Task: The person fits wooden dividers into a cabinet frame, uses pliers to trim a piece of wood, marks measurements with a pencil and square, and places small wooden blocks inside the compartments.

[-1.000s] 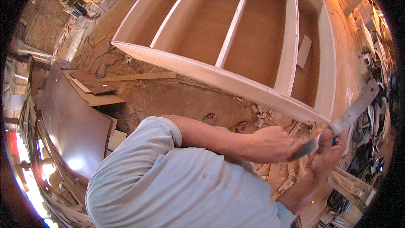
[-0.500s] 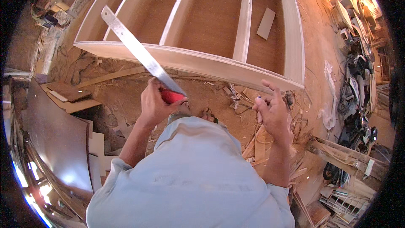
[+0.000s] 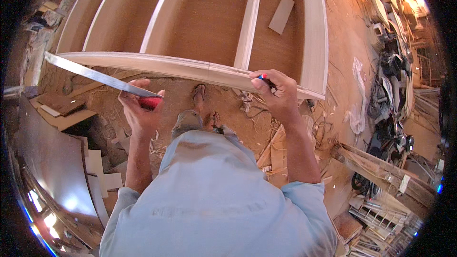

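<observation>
My left hand [image 3: 139, 107] is closed round the red handle of a try square [image 3: 90, 73], whose long metal blade points up and left over the near edge of a wooden cabinet frame [image 3: 190, 65]. Between the fingers of my right hand [image 3: 281, 96] is a small pen [image 3: 262, 76] with a blue and red end; most of it is hidden. That hand is at the frame's near edge, towards its right end; whether it touches the wood I cannot tell. Pale upright dividers split the brown-backed frame into several bays.
A loose pale wood piece [image 3: 281, 15] lies in the right bay. On my left stands a dark glossy panel [image 3: 62, 162] beside board offcuts [image 3: 71, 119]. Wood scraps [image 3: 275, 154] litter the ground on the right, near a rough timber beam [image 3: 376, 173] and a cluttered pile [image 3: 378, 95].
My left hand and the try square have moved left, the blade tilting flatter. My right hand has risen to the frame's edge, and the frame sits further left in view.
</observation>
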Demonstrator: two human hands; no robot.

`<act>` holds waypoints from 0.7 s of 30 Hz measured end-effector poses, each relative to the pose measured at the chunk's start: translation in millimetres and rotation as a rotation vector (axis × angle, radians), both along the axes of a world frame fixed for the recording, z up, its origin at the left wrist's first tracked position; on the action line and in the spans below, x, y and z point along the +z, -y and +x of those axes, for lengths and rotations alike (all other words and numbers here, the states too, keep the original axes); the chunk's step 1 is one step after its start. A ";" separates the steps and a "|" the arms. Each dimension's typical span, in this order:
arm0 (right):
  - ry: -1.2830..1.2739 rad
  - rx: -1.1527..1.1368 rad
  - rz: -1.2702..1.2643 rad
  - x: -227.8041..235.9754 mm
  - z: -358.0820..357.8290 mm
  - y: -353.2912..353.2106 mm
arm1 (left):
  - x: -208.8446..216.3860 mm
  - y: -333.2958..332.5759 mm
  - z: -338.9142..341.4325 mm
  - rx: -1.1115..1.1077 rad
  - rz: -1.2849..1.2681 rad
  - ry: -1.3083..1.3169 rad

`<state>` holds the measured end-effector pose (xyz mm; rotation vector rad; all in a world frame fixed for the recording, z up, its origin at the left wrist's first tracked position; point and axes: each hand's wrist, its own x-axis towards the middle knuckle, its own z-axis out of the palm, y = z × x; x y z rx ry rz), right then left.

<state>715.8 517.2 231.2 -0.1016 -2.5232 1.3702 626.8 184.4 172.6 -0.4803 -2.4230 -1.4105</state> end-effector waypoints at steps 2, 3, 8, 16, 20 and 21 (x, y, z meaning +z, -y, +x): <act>0.038 -0.035 -0.084 -6.5 -5.1 -2.4 | -1.6 2.2 -6.4 0.028 -0.024 -0.005; 0.093 -0.079 -0.140 -6.6 -4.4 -3.6 | -5.1 3.5 -9.6 0.032 -0.055 -0.004; 0.133 -0.117 -0.186 -5.6 -14.5 -4.4 | -0.5 0.7 -21.6 0.036 -0.150 -0.015; 0.233 -0.063 0.033 0.8 -26.1 -4.9 | -4.5 7.0 -56.7 0.109 -0.155 -0.164; 0.215 -0.101 0.014 -4.0 -25.7 -2.6 | 8.1 7.0 -68.5 0.153 -0.325 -0.162; 0.216 -0.100 0.030 -4.2 -26.3 -1.8 | 5.1 8.0 -72.2 0.148 -0.298 -0.159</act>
